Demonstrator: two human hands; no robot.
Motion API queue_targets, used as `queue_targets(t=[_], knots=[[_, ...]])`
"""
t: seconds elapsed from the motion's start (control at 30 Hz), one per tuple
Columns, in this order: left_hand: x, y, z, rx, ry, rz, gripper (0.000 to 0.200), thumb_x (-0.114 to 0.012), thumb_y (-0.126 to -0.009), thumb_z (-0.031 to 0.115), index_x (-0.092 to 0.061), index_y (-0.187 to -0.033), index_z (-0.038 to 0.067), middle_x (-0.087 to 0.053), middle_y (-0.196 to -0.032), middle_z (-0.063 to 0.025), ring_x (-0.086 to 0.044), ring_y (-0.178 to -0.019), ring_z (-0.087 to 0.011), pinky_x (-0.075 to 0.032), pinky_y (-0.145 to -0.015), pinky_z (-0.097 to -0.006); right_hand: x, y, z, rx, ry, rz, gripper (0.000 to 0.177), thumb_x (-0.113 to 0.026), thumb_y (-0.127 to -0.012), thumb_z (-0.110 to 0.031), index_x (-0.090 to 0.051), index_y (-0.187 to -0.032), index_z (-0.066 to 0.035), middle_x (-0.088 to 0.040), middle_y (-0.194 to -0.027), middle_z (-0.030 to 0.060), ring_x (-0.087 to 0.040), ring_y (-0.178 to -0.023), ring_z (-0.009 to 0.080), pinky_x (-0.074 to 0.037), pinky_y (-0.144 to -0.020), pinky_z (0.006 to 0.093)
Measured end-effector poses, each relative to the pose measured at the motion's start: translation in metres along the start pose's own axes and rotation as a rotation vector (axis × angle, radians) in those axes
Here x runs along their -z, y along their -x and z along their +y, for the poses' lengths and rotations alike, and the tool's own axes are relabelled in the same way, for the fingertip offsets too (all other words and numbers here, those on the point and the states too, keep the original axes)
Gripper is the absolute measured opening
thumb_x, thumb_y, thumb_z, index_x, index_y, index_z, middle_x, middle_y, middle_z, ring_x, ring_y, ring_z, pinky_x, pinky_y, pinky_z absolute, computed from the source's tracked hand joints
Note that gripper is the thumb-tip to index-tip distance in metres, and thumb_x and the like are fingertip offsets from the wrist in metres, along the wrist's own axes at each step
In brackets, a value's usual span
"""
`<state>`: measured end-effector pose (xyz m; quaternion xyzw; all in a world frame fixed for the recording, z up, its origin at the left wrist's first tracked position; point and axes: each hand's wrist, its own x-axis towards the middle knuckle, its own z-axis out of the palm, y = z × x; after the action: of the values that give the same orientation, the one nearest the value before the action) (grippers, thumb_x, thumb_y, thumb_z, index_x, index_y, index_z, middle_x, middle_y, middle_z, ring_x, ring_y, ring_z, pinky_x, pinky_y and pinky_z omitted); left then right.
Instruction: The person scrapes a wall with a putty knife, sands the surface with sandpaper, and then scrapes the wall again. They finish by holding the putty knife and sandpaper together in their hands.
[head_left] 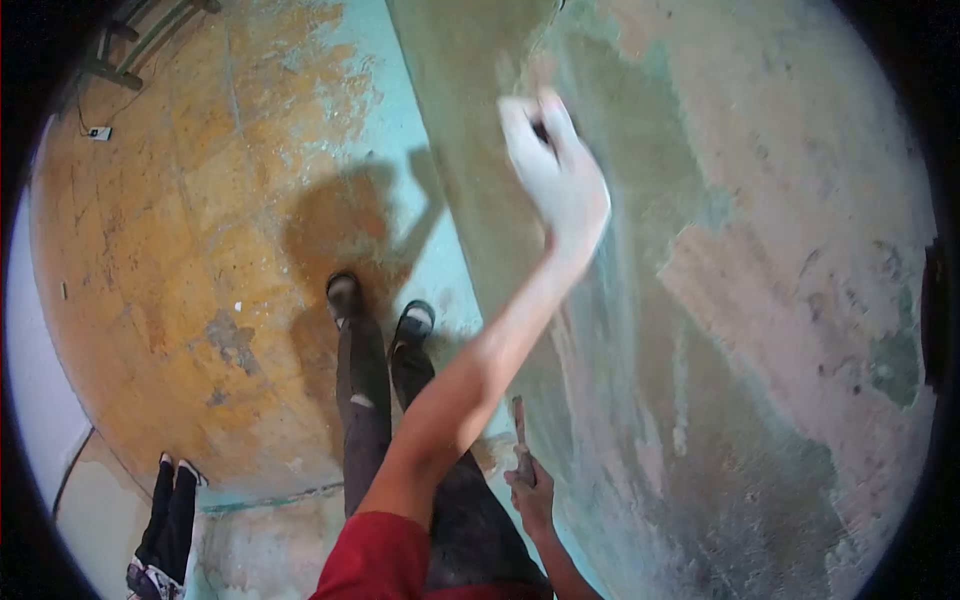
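The grip of the left hand (560, 180) is closing around a small dark piece (541, 128) and pressing it flat against the wall (760, 300), high up with the arm stretched out. The hand is coated white and blurred, so I cannot tell what the piece is. The grip of the right hand (532, 495) is clenching the handle of a scraper (521, 440) low beside the person's thigh, its blade pointing up and lying close along the wall.

The person is standing just beside the wall and reaching far, so leaning harder could likely be tipping the balance forward. With fingers that dusty, the dark piece could be slipping out under pressure. The upturned scraper blade is sitting near the outstretched forearm, and a careless drop of that arm might be catching on it.

The dark piece is showing only as a sliver between two fingers. The wall around it is looking patchy, with pale pink, grey and green areas. Another person's legs (170, 510) are standing well apart on the worn orange floor (150, 250).
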<state>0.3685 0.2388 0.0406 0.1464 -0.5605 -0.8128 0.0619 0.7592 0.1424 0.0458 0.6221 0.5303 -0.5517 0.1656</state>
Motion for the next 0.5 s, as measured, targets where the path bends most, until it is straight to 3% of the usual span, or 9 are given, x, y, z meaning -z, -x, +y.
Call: queue_targets(t=[0.07, 0.1, 0.17, 0.23, 0.3, 0.33, 0.4, 0.47, 0.5], knots=[[-0.004, 0.000, 0.000, -0.015, -0.037, 0.118, 0.028, -0.051, -0.105, 0.017, -0.039, -0.083, 0.005, -0.036, -0.079, -0.0045, -0.037, -0.074, -0.0132, -0.038, -0.069, -0.0328, 0.004, -0.015, 0.023, 0.044, 0.033, -0.006, 0.027, -0.067, -0.086, -0.014, -0.063, -0.109, -0.001, -0.048, -0.066, -0.0061, -0.040, -0.047, 0.0039, -0.032, -0.041, 0.0228], [0.005, 0.047, 0.015, 0.132, 0.039, 0.060, 0.025, -0.051, -0.105, 0.015, -0.041, -0.084, 0.005, -0.038, -0.080, -0.0044, -0.037, -0.075, -0.0137, -0.038, -0.070, -0.0336, -0.002, -0.015, 0.023, 0.059, 0.027, -0.006, 0.027, -0.067, -0.086, -0.014, -0.063, -0.109, -0.001, -0.048, -0.066, -0.0061, -0.040, -0.047, 0.0039, -0.032, -0.041, 0.0228], [0.026, 0.119, 0.007, -0.140, 0.036, -0.014, 0.021, -0.050, -0.103, 0.011, -0.042, -0.085, 0.006, -0.040, -0.080, -0.0018, -0.038, -0.075, -0.0124, -0.038, -0.069, -0.0327, -0.010, -0.006, 0.026, -0.081, -0.086, 0.129, 0.030, -0.066, -0.086, -0.012, -0.061, -0.114, -0.001, -0.048, -0.066, -0.0056, -0.040, -0.046, 0.0039, -0.031, -0.041, 0.0224], [0.016, 0.078, 0.006, 0.032, 0.011, 0.024, 0.023, -0.049, -0.103, 0.012, -0.040, -0.083, 0.005, -0.041, -0.080, -0.0021, -0.040, -0.075, -0.0124, -0.039, -0.070, -0.0325, 0.002, 0.010, 0.010, -0.078, -0.015, 0.035, 0.021, -0.067, -0.085, -0.008, -0.062, -0.104, -0.002, -0.049, -0.065, -0.0043, -0.039, -0.045, 0.0039, -0.030, -0.039, 0.0227], [-0.013, -0.024, 0.013, 0.016, 0.106, 0.072, 0.023, -0.049, -0.104, 0.013, -0.041, -0.084, 0.005, -0.041, -0.080, -0.0023, -0.040, -0.074, -0.0132, -0.040, -0.071, -0.0334, 0.009, 0.011, 0.011, -0.043, -0.013, 0.068, 0.025, -0.066, -0.085, -0.012, -0.064, -0.108, -0.001, -0.047, -0.069, -0.0067, -0.039, -0.050, 0.0037, -0.032, -0.046, 0.0236], [-0.017, -0.039, 0.011, 0.020, 0.104, 0.072, 0.023, -0.049, -0.104, 0.013, -0.041, -0.084, 0.005, -0.041, -0.080, -0.0023, -0.040, -0.074, -0.0132, -0.040, -0.071, -0.0334, 0.012, 0.006, 0.009, -0.047, -0.013, 0.069, 0.025, -0.066, -0.085, -0.012, -0.064, -0.108, -0.001, -0.047, -0.069, -0.0067, -0.039, -0.050, 0.0037, -0.032, -0.046, 0.0236], [-0.016, -0.047, 0.009, -0.120, 0.008, 0.097, 0.017, -0.050, -0.103, 0.013, -0.047, -0.090, 0.003, -0.044, -0.082, -0.0032, -0.044, -0.078, -0.0139, -0.042, -0.074, -0.0338, 0.012, 0.000, 0.007, -0.014, -0.049, 0.061, 0.014, -0.066, -0.083, -0.006, -0.058, -0.094, -0.006, -0.048, -0.066, -0.0050, -0.040, -0.045, 0.0032, -0.030, -0.039, 0.0224], [0.006, 0.042, 0.002, -0.038, -0.038, 0.006, 0.013, -0.051, -0.102, 0.012, -0.051, -0.097, 0.000, -0.049, -0.085, -0.0058, -0.046, -0.082, -0.0150, -0.043, -0.078, -0.0345, 0.013, -0.012, 0.026, 0.069, 0.025, 0.054, 0.014, -0.067, -0.084, -0.006, -0.058, -0.094, -0.005, -0.048, -0.067, -0.0049, -0.040, -0.046, 0.0032, -0.030, -0.039, 0.0225], [0.028, 0.066, 0.008, -0.436, -0.289, 0.036, 0.028, -0.051, -0.103, 0.017, -0.039, -0.081, 0.006, -0.039, -0.072, -0.0031, -0.041, -0.067, -0.0131, -0.039, -0.064, -0.0354, 0.012, -0.017, 0.036, 0.145, 0.103, 0.045, 0.013, -0.067, -0.084, -0.006, -0.059, -0.094, -0.005, -0.049, -0.068, -0.0048, -0.040, -0.046, 0.0032, -0.031, -0.039, 0.0225]])
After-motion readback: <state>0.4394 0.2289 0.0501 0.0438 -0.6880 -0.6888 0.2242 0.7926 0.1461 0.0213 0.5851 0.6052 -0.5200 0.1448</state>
